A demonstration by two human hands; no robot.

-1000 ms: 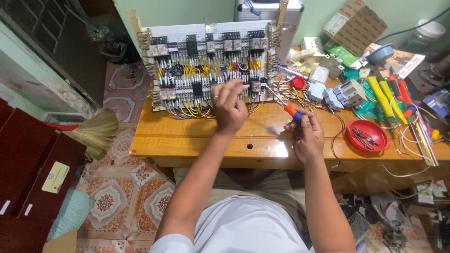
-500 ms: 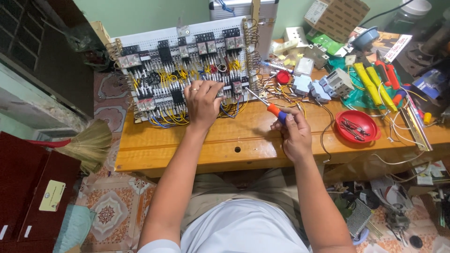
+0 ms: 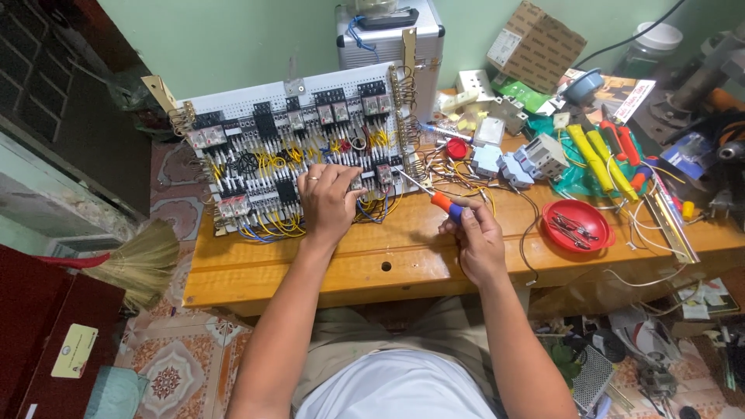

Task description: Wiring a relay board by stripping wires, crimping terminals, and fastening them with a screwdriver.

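A white perforated wiring panel point(image 3: 256, 101) with black relays and yellow and blue wires lies tilted on the wooden table point(image 3: 372, 268). My left hand point(image 3: 330, 200) rests on the panel's lower right part, fingers spread over the components. My right hand point(image 3: 475, 237) grips a screwdriver point(image 3: 438, 200) with an orange and blue handle. Its metal tip points left toward the panel's right edge, close to the fingers of my left hand.
A red round tray point(image 3: 578, 225) with small tools sits at the right. Behind it lie yellow and red-handled tools point(image 3: 601, 151), grey breakers point(image 3: 535, 159) and loose wires. A metal case point(image 3: 388, 39) and a cardboard box point(image 3: 535, 46) stand at the back. A broom point(image 3: 132, 260) lies on the floor at the left.
The view has shifted, so the panel and hands sit more to the right and lower. My left hand stays on the panel. The screwdriver tip has come closer to the panel's edge.
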